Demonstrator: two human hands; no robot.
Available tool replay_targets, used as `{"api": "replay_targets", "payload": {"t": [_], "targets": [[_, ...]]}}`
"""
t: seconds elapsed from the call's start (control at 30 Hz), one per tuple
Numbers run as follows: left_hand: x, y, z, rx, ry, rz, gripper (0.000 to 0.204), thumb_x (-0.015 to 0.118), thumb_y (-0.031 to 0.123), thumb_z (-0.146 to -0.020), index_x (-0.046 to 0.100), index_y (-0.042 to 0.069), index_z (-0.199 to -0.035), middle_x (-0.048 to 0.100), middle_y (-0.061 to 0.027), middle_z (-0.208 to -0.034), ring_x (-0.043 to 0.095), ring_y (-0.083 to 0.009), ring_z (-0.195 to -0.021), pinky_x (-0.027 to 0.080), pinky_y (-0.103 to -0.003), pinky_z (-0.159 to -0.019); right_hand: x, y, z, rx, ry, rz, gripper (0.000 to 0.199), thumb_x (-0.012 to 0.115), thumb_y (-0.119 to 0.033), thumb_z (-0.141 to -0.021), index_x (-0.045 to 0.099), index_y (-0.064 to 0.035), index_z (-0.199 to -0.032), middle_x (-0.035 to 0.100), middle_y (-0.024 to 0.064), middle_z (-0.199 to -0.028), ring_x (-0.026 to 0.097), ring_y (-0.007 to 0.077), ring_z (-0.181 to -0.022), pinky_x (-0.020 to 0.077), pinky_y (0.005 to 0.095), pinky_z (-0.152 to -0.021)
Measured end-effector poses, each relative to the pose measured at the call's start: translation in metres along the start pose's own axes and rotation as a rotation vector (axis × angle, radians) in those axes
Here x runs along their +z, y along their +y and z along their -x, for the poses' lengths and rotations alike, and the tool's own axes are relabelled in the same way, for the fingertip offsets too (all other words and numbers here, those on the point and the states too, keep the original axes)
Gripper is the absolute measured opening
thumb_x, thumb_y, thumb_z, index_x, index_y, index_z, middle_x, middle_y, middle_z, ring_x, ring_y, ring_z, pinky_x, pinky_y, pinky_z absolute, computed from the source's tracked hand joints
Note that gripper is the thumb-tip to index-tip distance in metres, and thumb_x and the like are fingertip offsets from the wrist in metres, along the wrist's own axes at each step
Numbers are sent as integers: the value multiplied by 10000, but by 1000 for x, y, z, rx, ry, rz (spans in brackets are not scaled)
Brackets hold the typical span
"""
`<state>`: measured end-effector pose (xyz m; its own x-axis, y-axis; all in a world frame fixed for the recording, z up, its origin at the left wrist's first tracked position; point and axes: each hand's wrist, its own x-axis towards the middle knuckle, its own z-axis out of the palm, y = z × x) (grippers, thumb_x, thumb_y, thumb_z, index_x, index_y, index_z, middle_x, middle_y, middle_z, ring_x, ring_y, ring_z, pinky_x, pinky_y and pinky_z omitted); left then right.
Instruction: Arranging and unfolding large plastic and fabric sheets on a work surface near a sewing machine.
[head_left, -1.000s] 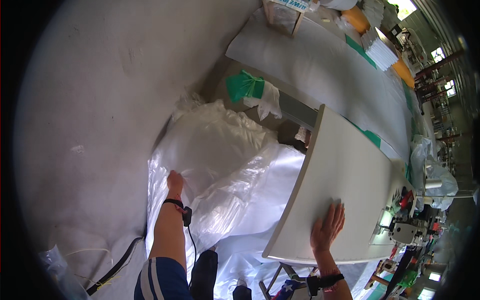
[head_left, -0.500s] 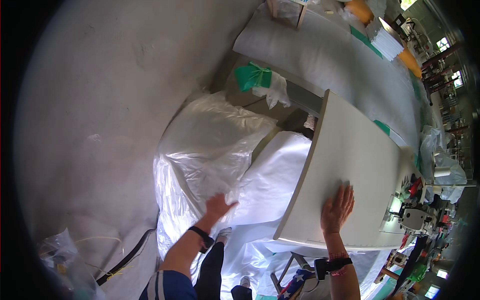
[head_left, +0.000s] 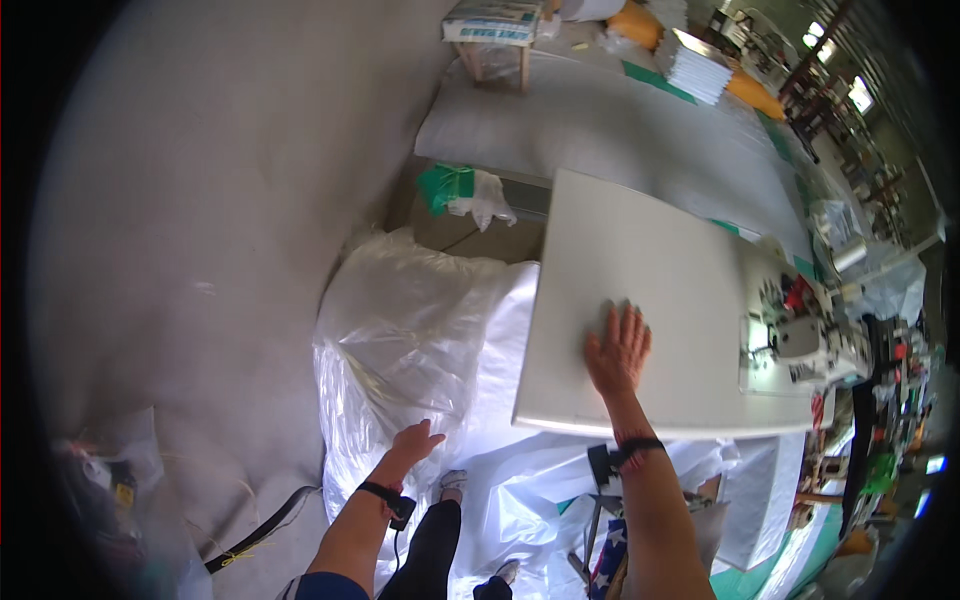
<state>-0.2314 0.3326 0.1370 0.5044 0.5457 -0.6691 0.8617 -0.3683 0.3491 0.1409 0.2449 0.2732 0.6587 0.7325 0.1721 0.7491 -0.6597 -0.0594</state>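
My right hand lies on the pale sewing table top, fingers stretched forward and slightly spread, with nothing held. My left hand hangs over crinkled clear plastic sheeting, left of the table; its thumb and a finger stand apart and it seems to hold nothing. Whether it touches the plastic I cannot tell. A white sewing machine with a lit needle area sits at the right end of the table, away from both hands. Each wrist wears a dark strap with a small black device.
A small wooden stool stands on white sheeting beyond the table. A green-and-white plastic bag hangs by the table's far left side. A black cable and a clear bag of things lie lower left. Star-patterned cloth is under my right forearm.
My view has shifted, so the table sits further left and the stool shows more fully. My right hand stays flat on the table top. My left hand's fingers look more foreshortened.
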Motion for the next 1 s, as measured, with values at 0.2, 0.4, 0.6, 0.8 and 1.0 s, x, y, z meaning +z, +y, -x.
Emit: {"api": "replay_targets", "payload": {"t": [0.2, 0.4, 0.6, 0.8, 1.0], "targets": [[30, 8, 115, 300, -77, -336, 450, 539, 426, -823, 560, 40, -1053, 613, -178, -1034, 586, -326, -979, 463, -431, -833, 0, 12, 116, -238, -33, -203, 760, 558, -523, -788, 349, -64, -1356, 221, 222, -1436, 152, 365, -1350, 110, 540, -1067], [71, 62, 266, 407, -284, -511, 439, 578, 411, -811, 557, 50, -1060, 619, -162, -1003, 582, -319, -982, 458, -441, -826, -105, 18, 401, -93, -803, -1069, 637, 564, -385, -861, 352, -34, -1348, 464, 226, -1284, 447, 358, -1187, 323, 375, -1024], [157, 154, 369, 632, -363, -587, 404, 589, 371, -803, 550, 52, -1047, 616, -177, -963, 593, -351, -920, 471, -428, -791, -253, 190, 619, 427, -334, -1085, 386, 580, -208, -883, 500, -62, -1230, 645, 107, -1032, 627, 202, -933, 501, 299, -778], [171, 248, 438, 747, -463, -772, 404, 559, 333, -827, 514, 60, -1121, 597, -181, -1002, 579, -343, -954, 459, -429, -796, -374, 307, 805, 899, 288, -206, 332, 604, -98, -811, 538, 10, -1118, 577, 196, -1071, 552, 342, -1008, 438, 388, -884], [169, 253, 436, 835, -388, -718, 348, 551, 362, -810, 528, 50, -961, 602, -183, -914, 589, -360, -881, 459, -462, -739, -364, 311, 914, 1497, 126, -176, 860, 671, -307, -767, 173, -15, -1405, 227, 289, -1405, 285, 426, -1277, 300, 479, -1008]]}}
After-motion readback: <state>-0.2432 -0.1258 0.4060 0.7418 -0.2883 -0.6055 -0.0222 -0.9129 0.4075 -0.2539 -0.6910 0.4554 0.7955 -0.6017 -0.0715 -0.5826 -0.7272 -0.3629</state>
